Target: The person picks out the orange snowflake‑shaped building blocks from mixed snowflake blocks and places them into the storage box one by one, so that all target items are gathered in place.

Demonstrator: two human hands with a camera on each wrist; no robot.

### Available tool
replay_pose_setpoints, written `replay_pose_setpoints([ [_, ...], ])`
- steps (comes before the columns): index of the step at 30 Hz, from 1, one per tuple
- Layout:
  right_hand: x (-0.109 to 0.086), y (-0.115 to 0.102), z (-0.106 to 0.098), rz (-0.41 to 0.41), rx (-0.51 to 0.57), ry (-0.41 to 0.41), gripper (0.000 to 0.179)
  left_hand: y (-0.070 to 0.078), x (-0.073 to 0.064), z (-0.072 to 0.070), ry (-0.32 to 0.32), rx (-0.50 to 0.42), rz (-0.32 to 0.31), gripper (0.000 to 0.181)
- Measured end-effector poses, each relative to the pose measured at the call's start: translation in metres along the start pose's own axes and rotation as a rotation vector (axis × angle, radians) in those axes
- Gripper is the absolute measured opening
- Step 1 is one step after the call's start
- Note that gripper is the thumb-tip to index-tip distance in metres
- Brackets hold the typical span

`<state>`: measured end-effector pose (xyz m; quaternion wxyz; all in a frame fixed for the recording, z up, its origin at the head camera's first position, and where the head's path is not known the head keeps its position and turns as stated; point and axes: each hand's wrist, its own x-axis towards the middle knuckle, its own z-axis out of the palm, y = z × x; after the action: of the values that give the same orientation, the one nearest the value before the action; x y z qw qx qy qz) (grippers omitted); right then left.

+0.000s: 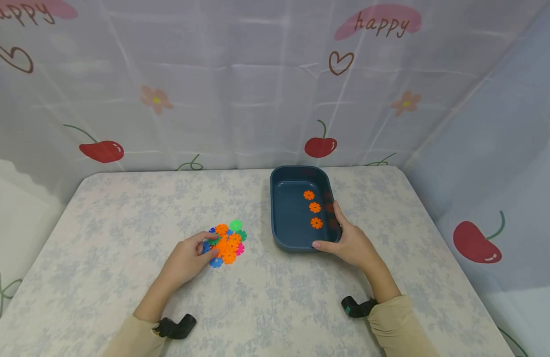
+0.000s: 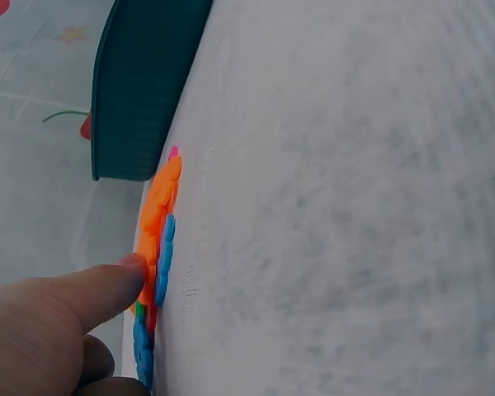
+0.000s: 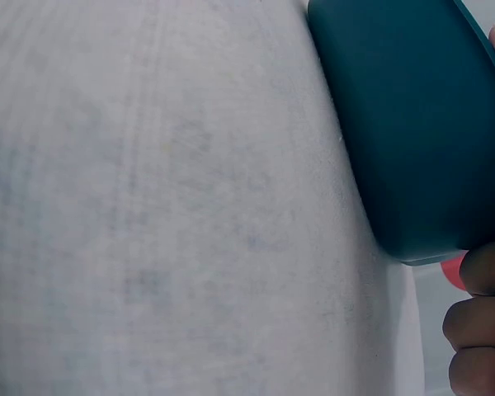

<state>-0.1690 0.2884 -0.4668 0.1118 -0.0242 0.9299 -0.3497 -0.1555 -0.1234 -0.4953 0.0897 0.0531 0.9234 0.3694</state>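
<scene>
Curtain [image 1: 239, 114]: hung behind the table [image 1: 123, 213], printed with a cartoon pattern; probably put up as a backdrop.
Table: pale, mottled blue-grey; broad enough to set pile [image 1: 230, 245] and tray [image 1: 290, 213] side by side.
Tray: dark blue, upright, right of centre and close to the far edge, with long sides running away from the body; walled all round, so probably well suited to containing small flat pieces.
Right hand [image 1: 352, 243]: clamped on the tray's near right corner, with thumb over the near rim and fingers along the outer right wall; presumably to stop any sliding.
Left hand [image 1: 187, 258]: lowered to the pile's left side, with thumb and forefinger parted and thumb against orange pieces; cannot tell whether anything is pinched between. Probably angled for fingertip handling of thin pieces.
Pile: heaped left of the tray, well apart from it; mostly orange, edged with blue, green and pink; apparently placed for a short left-side reach.
Wrist cameras [image 1: 178, 327]: black, worn one per wrist, likely to leave fingers free.
Orange discs [image 1: 315, 207]: three, lying inside the tray, lined up along the right side; perhaps set flat to avoid stacking.
</scene>
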Motion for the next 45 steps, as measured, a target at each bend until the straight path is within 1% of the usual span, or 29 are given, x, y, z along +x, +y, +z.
replay_pose_setpoints([
  [7,0.001,0.001,0.0,-0.005,-0.007,0.003,0.125,0.003,0.006,0.0,0.011,-0.001,-0.009,0.029],
  [12,0.001,0.002,0.0,-0.01,-0.014,0.007,0.125,0.003,0.009,0.001,0.03,0.03,0.001,0.027],
  [16,0.001,0.003,0.0,-0.009,-0.014,0.006,0.125,0.004,0.01,0.003,0.031,0.049,0.011,0.027],
  [20,0.001,0.004,0.001,-0.003,-0.016,0.005,0.125,0.005,0.008,0.003,0.009,0.044,0.015,0.03],
  [25,0.001,0.004,0.001,-0.001,-0.014,0.004,0.125,0.004,0.004,0.001,-0.047,0.028,0.023,0.039],
  [28,0.001,0.003,0.001,0.002,-0.015,0.002,0.125,0.004,0.003,0.0,-0.085,0.027,0.012,0.043],
  [31,0.0,0.003,0.001,0.002,-0.01,0.001,0.125,0.004,0.002,0.0,-0.103,0.026,0.0,0.045],
  [34,0.0,0.003,0.001,-0.002,-0.009,0.001,0.125,0.004,0.001,0.001,-0.091,0.025,0.012,0.044],
  [36,0.0,0.003,0.0,-0.002,-0.009,0.002,0.125,0.005,0.0,0.001,-0.068,0.021,0.033,0.044],
  [42,0.001,0.003,0.0,-0.005,-0.021,0.005,0.124,0.009,0.001,0.001,0.032,0.022,0.135,0.044],
  [45,0.001,0.003,0.0,-0.002,-0.02,0.004,0.124,0.017,0.003,0.0,0.052,0.028,0.174,0.045],
])
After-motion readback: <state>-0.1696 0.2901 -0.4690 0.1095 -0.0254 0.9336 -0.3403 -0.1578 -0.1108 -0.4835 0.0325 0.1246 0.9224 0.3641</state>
